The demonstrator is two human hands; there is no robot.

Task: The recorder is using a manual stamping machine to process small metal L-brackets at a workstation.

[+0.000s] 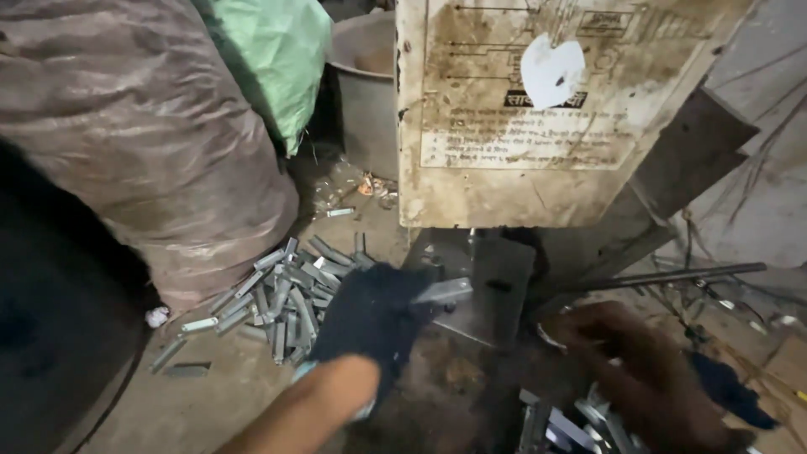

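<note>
My left hand (370, 315), in a dark glove, grips a short grey metal piece (444, 292) and holds it against the dark bed (496, 286) of a press machine. My right hand (626, 357), blurred and bare, hovers low at the right over a heap of similar metal pieces (567, 424); whether it holds one is not visible. Behind my left hand, a pile of several finished grey metal pieces (282, 298) lies on the ground.
A stained cream machine panel (538, 118) hangs over the press bed. A large brown sack (143, 134) and a green sack (277, 59) stand at the left, a grey tub (361, 84) behind. A metal rod (672, 276) juts right.
</note>
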